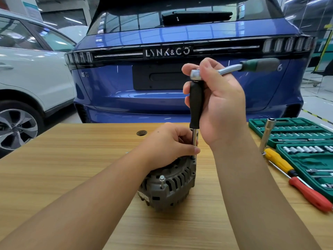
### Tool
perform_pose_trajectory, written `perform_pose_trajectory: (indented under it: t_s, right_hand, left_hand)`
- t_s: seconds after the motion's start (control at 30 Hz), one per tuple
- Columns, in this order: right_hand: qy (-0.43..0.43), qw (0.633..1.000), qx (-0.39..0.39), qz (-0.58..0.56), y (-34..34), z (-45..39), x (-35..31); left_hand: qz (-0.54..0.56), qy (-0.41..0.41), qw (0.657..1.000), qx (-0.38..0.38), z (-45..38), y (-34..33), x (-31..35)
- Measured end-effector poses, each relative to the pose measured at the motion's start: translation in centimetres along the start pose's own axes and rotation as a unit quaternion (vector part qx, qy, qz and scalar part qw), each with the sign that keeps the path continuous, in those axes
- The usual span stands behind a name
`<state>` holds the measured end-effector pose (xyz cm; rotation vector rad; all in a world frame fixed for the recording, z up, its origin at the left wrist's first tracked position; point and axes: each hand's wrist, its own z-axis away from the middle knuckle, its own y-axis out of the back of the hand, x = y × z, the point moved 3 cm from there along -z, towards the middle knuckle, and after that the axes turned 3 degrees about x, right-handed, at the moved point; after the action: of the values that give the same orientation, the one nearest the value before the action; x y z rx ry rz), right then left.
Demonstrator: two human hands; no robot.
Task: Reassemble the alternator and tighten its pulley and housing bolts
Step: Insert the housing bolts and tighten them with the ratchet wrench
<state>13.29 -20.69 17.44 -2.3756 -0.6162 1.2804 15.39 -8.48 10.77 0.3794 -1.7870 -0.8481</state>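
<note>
Alternator [169, 188] on table [72, 159]; socket case [297, 139], screwdrivers [295, 179] right.

The alternator [169, 184] sits on the table [72, 177]; socket case [297, 138] lies far right, screwdrivers [295, 179] beside it.
</note>
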Motion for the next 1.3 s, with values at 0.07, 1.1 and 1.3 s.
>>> perform_pose_trajectory:
  t_s: [0.07, 1.1, 1.3]
  right_hand:
    - [-0.021, 0.999, -0.026, -0.008, 0.2, -0.2, -0.1]
    - [-0.104, 0.991, 0.024, 0.084, -0.8, 0.2, -2.4]
    - [-0.073, 0.995, 0.061, -0.041, -1.0, 0.9, -1.5]
  left_hand:
    - [0.004, -0.002, 1.000, -0.001, 0.0, 0.1, 0.0]
    - [-0.028, -0.013, 0.999, -0.015, 0.3, 0.1, 0.7]
    - [-0.015, -0.019, 1.000, -0.009, 0.1, 0.0, 0.3]
